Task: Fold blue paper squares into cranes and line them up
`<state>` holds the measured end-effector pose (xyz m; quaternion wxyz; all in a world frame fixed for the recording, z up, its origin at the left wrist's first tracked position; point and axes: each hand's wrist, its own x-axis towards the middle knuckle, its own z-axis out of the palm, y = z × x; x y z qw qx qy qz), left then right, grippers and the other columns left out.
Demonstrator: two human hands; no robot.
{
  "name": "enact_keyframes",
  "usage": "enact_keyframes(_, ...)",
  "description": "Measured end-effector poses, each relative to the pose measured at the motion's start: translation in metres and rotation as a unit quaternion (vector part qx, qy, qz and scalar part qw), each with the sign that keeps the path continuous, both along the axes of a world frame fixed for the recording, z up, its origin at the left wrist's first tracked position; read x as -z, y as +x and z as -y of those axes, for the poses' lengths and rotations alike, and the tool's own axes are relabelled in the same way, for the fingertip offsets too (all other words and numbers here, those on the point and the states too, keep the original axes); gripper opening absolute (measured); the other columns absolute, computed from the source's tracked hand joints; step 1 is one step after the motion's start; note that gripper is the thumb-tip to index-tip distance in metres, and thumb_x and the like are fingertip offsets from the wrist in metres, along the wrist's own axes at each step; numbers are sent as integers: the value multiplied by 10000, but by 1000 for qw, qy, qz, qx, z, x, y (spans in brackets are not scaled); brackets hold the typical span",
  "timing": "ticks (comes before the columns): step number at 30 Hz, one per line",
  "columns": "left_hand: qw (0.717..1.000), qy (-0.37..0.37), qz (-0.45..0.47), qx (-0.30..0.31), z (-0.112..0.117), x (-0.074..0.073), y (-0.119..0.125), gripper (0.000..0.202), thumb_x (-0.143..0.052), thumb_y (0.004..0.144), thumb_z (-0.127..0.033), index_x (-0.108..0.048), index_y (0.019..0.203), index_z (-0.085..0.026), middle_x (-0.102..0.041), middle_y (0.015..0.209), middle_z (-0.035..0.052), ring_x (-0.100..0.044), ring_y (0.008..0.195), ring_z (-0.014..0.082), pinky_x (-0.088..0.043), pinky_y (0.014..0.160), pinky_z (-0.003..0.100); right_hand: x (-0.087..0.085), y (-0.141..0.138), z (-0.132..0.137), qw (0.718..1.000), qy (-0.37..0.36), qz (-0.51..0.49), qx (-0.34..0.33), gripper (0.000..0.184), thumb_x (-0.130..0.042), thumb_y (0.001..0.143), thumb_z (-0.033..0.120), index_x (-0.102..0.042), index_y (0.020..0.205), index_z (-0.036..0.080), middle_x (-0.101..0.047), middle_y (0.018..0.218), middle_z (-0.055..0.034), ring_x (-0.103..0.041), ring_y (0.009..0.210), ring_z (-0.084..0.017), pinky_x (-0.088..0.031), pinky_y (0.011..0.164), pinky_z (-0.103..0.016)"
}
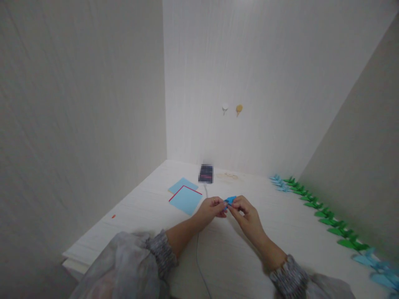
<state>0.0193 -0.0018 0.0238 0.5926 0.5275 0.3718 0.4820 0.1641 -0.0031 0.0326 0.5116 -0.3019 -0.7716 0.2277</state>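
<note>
A small piece of folded blue paper (pixel 231 200) is held between my two hands, above the middle of the white table. My left hand (pixel 213 207) pinches its left side with closed fingers. On the other side, the thumb and fingers of my right hand (pixel 247 214) close on the paper too. My fingers cover part of it, so its full shape is hidden. Left of my hands lie light blue paper sheets (pixel 186 200), with red along two edges of the nearer one.
Folded green paper figures (pixel 326 216) stand in a row along the right wall, with light blue ones (pixel 280 183) at the far end and more nearby. A blurred dark device (pixel 206 173) has a white cable (pixel 197 253). An orange scrap (pixel 113 216) lies left.
</note>
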Motion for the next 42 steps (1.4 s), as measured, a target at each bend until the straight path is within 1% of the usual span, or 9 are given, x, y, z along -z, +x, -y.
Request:
enact_keyframes(2,1000,1,-9,4,-1,0,-1,346,-557,605,-443,-508,654,-104,-537,571,2,-497,467,66,-419,531,230,-1,2,-1,999,-29,-9,10,76,-524,720,257,-528,753,188,-475,728,-11,-469,644,-121,-395,587,-250)
enact_keyframes(6,999,-1,-22,44,-1,3,-3,348,-549,614,-448,-498,665,-108,-544,575,3,-505,462,69,-404,500,214,-8,5,-2,989,-124,-52,59,230,-465,748,341,-504,913,185,-508,757,-16,-479,669,-127,-397,601,-247)
enact_keyframes(9,997,-3,-35,72,0,5,-5,347,-549,615,-448,-495,672,-111,-543,575,1,-509,456,72,-394,479,205,-12,4,-1,977,-210,-20,5,238,-448,749,376,-544,721,160,-506,591,12,-459,532,-101,-370,500,-218)
enact_keyframes(12,995,-5,-40,87,0,5,-8,330,-548,623,-437,-490,661,-114,-532,565,-8,-503,435,71,-391,459,205,-8,1,0,958,-278,1,-67,315,-444,745,402,-508,563,153,-431,416,48,-378,381,-68,-294,396,-196)
enact_keyframes(19,989,-49,-22,141,2,4,-12,335,-559,613,-441,-488,652,-115,-523,555,-16,-493,413,73,-414,449,232,6,-1,-1,901,-401,-88,-140,307,-483,722,410,-507,591,133,-425,399,57,-339,317,-44,-235,332,-180)
enact_keyframes(26,987,-63,25,146,6,-2,-11,324,-569,619,-410,-493,668,-98,-543,607,8,-546,471,96,-431,517,247,2,-2,3,846,-467,-176,-187,278,-483,744,353,-495,587,125,-440,395,50,-350,295,-40,-222,326,-174)
enact_keyframes(32,985,-64,70,146,7,-4,-11,288,-584,628,-367,-494,672,-97,-555,610,9,-547,469,95,-430,518,240,-1,0,3,791,-516,-224,-242,208,-564,666,315,-490,591,135,-460,429,43,-357,318,-40,-212,346,-173)
enact_keyframes(38,979,-64,136,139,11,-8,-9,232,-578,658,-306,-493,641,-91,-554,579,12,-524,476,69,-426,531,214,-1,-8,7,786,-480,-258,-293,209,-567,647,333,-505,589,142,-371,401,65,-298,324,-36,-194,346,-177)
enact_keyframes(42,972,-57,178,140,12,-8,-8,242,-579,660,-314,-481,621,-96,-573,597,27,-541,505,81,-427,557,221,0,-12,9,790,-474,-269,-281,184,-550,664,329,-505,622,155,-445,484,40,-322,361,-44,-206,358,-179)
